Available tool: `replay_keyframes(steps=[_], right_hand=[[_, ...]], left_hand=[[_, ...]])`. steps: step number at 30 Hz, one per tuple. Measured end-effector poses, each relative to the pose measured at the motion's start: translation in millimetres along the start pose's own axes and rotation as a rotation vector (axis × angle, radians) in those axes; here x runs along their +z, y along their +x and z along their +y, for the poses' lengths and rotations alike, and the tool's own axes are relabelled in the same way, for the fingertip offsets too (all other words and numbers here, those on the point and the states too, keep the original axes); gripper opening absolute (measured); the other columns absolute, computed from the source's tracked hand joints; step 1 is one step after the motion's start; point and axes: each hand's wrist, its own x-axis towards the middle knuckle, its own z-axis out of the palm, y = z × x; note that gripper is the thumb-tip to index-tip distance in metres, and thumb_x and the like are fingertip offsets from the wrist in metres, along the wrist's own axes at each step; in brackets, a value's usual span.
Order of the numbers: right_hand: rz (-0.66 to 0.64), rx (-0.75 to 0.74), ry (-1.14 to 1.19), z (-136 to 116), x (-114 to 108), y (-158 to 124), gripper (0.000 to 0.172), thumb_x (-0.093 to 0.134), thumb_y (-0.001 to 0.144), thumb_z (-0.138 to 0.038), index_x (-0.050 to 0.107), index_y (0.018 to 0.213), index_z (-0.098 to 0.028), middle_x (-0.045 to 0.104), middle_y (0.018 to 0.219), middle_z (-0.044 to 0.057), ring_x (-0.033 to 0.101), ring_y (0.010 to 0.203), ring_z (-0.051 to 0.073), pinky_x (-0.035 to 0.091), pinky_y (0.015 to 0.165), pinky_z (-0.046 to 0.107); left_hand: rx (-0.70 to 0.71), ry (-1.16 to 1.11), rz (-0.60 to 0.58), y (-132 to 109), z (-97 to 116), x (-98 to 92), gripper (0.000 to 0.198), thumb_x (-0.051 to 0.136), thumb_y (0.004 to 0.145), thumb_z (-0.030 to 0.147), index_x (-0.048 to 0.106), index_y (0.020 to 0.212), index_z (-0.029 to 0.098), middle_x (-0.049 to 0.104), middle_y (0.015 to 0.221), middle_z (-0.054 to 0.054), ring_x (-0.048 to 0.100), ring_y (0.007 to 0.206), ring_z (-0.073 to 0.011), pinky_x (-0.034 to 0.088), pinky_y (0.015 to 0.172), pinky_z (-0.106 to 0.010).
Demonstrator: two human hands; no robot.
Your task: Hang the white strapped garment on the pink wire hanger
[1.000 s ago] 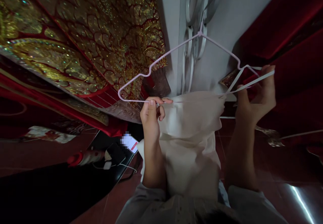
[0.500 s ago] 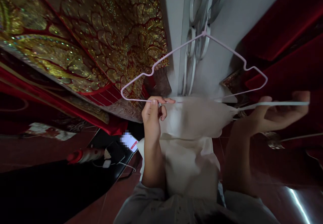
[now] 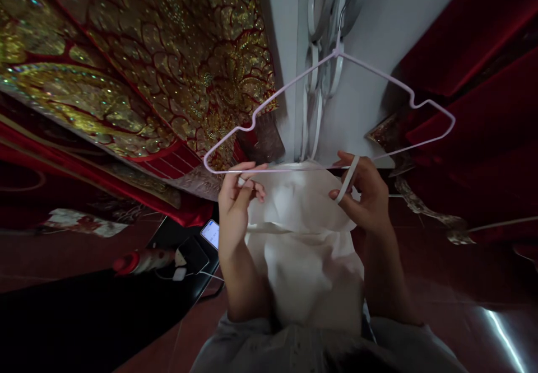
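A pale pink wire hanger (image 3: pixel 294 84) hangs from a hook on the white wall. Below its bottom bar I hold up a cream strappy garment (image 3: pixel 306 238). My left hand (image 3: pixel 235 199) pinches the garment's upper left edge just under the hanger's bar, fingers closed. My right hand (image 3: pixel 361 194) grips a white strap (image 3: pixel 348 180) of the garment, which loops over its fingers, close to the middle of the bar.
A red and gold embroidered dress (image 3: pixel 138 65) hangs at the upper left. Red velvet fabric (image 3: pixel 483 82) fills the right. A dark table (image 3: pixel 84 311) at the lower left carries phones (image 3: pixel 210 233) and a red-tipped tool (image 3: pixel 138 261). Metal hooks (image 3: pixel 332 14) hang on the wall.
My right hand pulled the strap off the hanger's right end, swung out to the right, then came in to the middle of the bar. The left hand shifted slightly left and down.
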Motion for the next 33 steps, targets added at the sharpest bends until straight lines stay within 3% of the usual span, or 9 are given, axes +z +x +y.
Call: replay_keyframes(steps=[4,7,10,16,20,24,28,33], right_hand=[[0.008,-0.033,0.014,5.8,1.1,0.9,0.062,0.093,0.083,-0.042,0.073,0.141,-0.030,0.070,0.105,0.002,0.053,0.072,0.013,0.052,0.068,0.033],[0.019,-0.055,0.017,7.4,0.2,-0.3,0.065,0.095,0.081,-0.042,0.073,0.140,-0.029,0.069,0.104,0.002,0.053,0.073,0.014,0.051,0.068,0.034],[0.019,-0.033,-0.006,7.3,-1.7,-2.0,0.067,0.095,0.080,-0.043,0.072,0.142,-0.029,0.072,0.109,0.003,0.054,0.074,0.014,0.052,0.071,0.035],[-0.006,0.023,-0.062,4.8,-4.7,-0.2,0.067,0.095,0.080,-0.047,0.071,0.140,-0.029,0.074,0.112,0.003,0.052,0.072,0.013,0.053,0.069,0.034],[-0.006,0.037,-0.064,4.6,-2.5,0.1,0.064,0.093,0.080,-0.050,0.073,0.137,-0.027,0.072,0.106,0.003,0.051,0.071,0.013,0.053,0.068,0.035],[0.019,0.025,-0.072,5.0,-1.3,-1.5,0.065,0.094,0.080,-0.052,0.074,0.136,-0.027,0.069,0.100,0.003,0.049,0.070,0.014,0.053,0.069,0.036],[-0.007,-0.021,-0.105,4.2,-4.7,-1.0,0.062,0.092,0.083,-0.049,0.073,0.139,-0.029,0.068,0.100,0.002,0.049,0.071,0.014,0.052,0.069,0.035],[-0.026,-0.082,-0.135,4.9,-3.9,0.3,0.060,0.091,0.085,-0.046,0.073,0.140,-0.029,0.071,0.102,0.003,0.051,0.074,0.016,0.051,0.068,0.034]], left_hand=[[0.019,0.266,0.035,-2.5,5.6,-29.7,0.017,0.082,0.096,0.028,0.082,0.108,0.017,0.085,0.106,-0.013,0.066,0.064,-0.0128,0.054,0.059,-0.023],[0.076,0.441,0.147,-8.3,15.9,-36.4,0.012,0.074,0.102,0.023,0.083,0.104,0.017,0.081,0.091,-0.007,0.061,0.064,-0.0117,0.050,0.062,-0.021],[0.197,0.567,0.236,-10.0,26.5,-37.9,0.015,0.072,0.104,0.018,0.085,0.097,0.018,0.079,0.088,-0.005,0.070,0.081,-0.0149,0.055,0.077,-0.022],[0.528,0.321,0.444,12.7,36.1,-29.8,0.014,0.076,0.095,0.002,0.083,0.099,0.014,0.080,0.091,-0.004,0.080,0.086,-0.0137,0.061,0.086,-0.022],[0.607,0.202,0.382,33.0,38.3,-14.9,0.032,0.067,0.086,-0.008,0.077,0.106,0.014,0.085,0.098,-0.004,0.086,0.098,-0.0169,0.066,0.093,-0.027],[0.695,0.198,0.340,45.0,42.8,-14.9,0.031,0.093,0.084,0.006,0.073,0.105,0.015,0.083,0.095,-0.002,0.086,0.091,-0.0163,0.069,0.088,-0.027],[0.580,0.139,0.175,50.2,50.7,-26.6,0.064,0.112,0.068,0.026,0.071,0.116,0.018,0.081,0.104,-0.002,0.085,0.098,-0.0192,0.070,0.091,-0.032],[0.431,0.178,-0.019,61.4,57.3,-21.2,0.075,0.116,0.058,0.039,0.077,0.119,0.021,0.082,0.112,-0.005,0.082,0.105,-0.0227,0.068,0.097,-0.035]])
